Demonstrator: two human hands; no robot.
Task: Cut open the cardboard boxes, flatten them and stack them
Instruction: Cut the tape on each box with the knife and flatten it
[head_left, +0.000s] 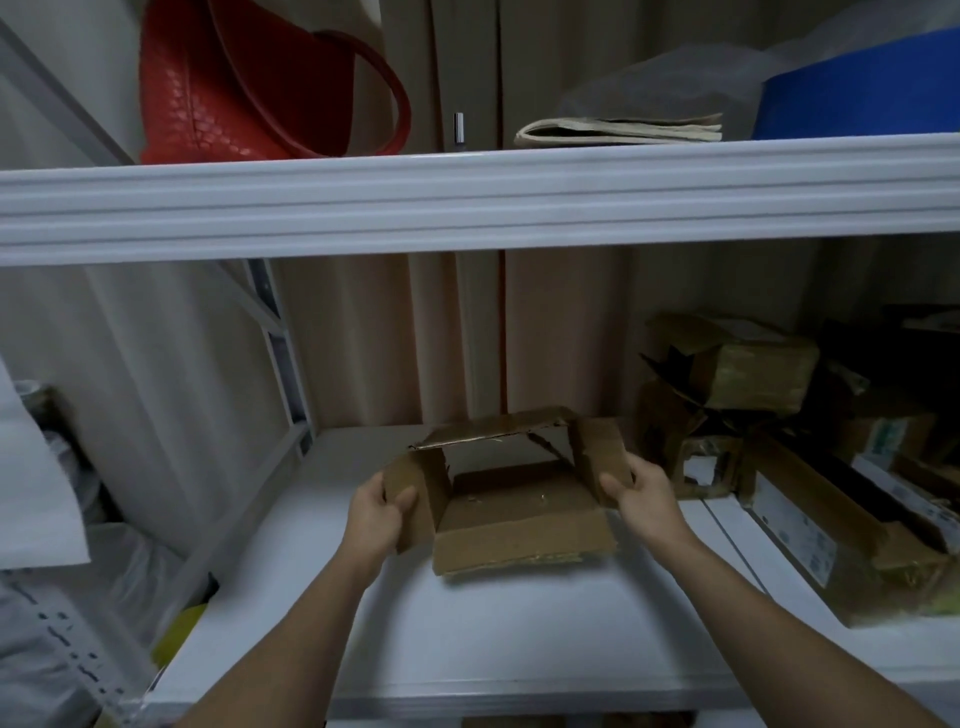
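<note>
An opened brown cardboard box (511, 512) sits on the white shelf (467, 634), its flaps spread and its inside showing. My left hand (376, 517) grips the left side flap, thumb on the inner face. On the opposite side, my right hand (641, 493) grips the right side flap the same way. The far flap stands up with a torn edge. A pile of other cardboard boxes (737, 395) is stacked at the right end of the same shelf, some crumpled and torn.
A long flat box (810, 540) lies at the right edge of the shelf. The upper shelf (467, 197) carries a red handbag (249, 83), folded papers (618, 130) and a blue container (862, 88). Plastic-wrapped items (62, 519) sit to the left of the rack.
</note>
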